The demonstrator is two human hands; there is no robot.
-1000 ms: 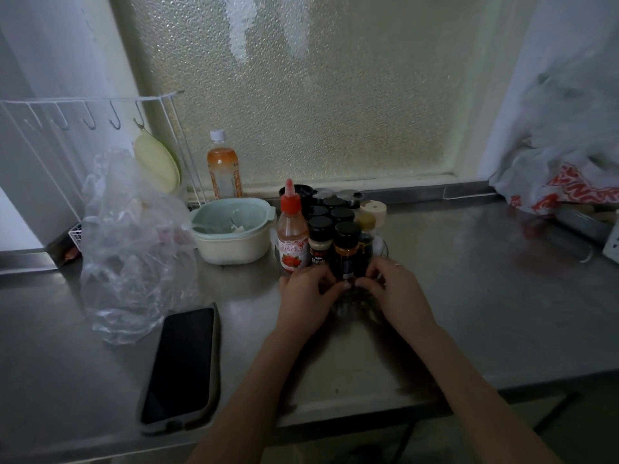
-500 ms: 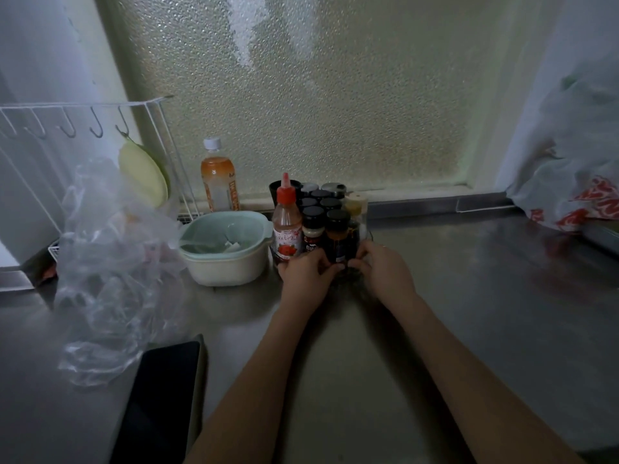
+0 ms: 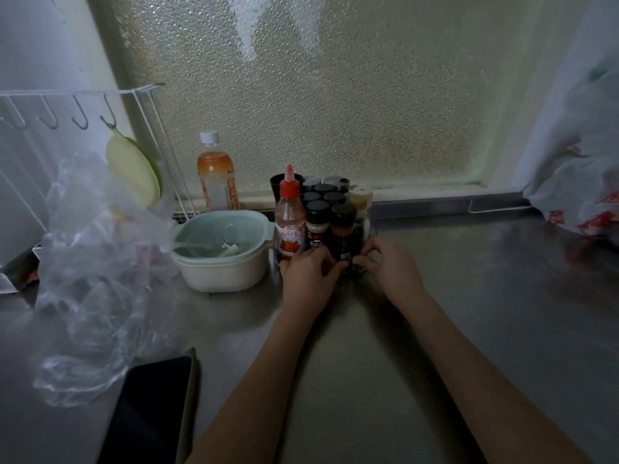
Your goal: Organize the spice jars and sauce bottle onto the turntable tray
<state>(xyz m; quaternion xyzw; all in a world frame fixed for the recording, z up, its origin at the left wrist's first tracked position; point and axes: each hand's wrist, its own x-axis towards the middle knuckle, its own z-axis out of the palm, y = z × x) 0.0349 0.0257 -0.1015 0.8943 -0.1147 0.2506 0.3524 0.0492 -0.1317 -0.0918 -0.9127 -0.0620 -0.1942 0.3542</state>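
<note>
Several black-lidded spice jars (image 3: 342, 229) stand packed together with a red-capped sauce bottle (image 3: 290, 226) at their left. They sit on a clear turntable tray (image 3: 368, 229) whose rim is barely visible at the right. My left hand (image 3: 310, 279) grips the tray's near left edge below the bottle. My right hand (image 3: 390, 271) grips its near right edge, fingers curled at the front jar's base. A jar with a cream lid (image 3: 361, 197) stands at the back right of the cluster.
A pale green bowl (image 3: 221, 249) with a spoon sits left of the tray. Behind it stand an orange drink bottle (image 3: 217, 177) and a white wire rack (image 3: 83, 105). Crumpled clear plastic (image 3: 97, 262) and a dark phone (image 3: 147, 410) lie left. Bags (image 3: 582, 182) fill the right corner.
Both hands have pushed the tray with its jars further back toward the window and slightly left, closer to the bowl. My view has moved forward with them.
</note>
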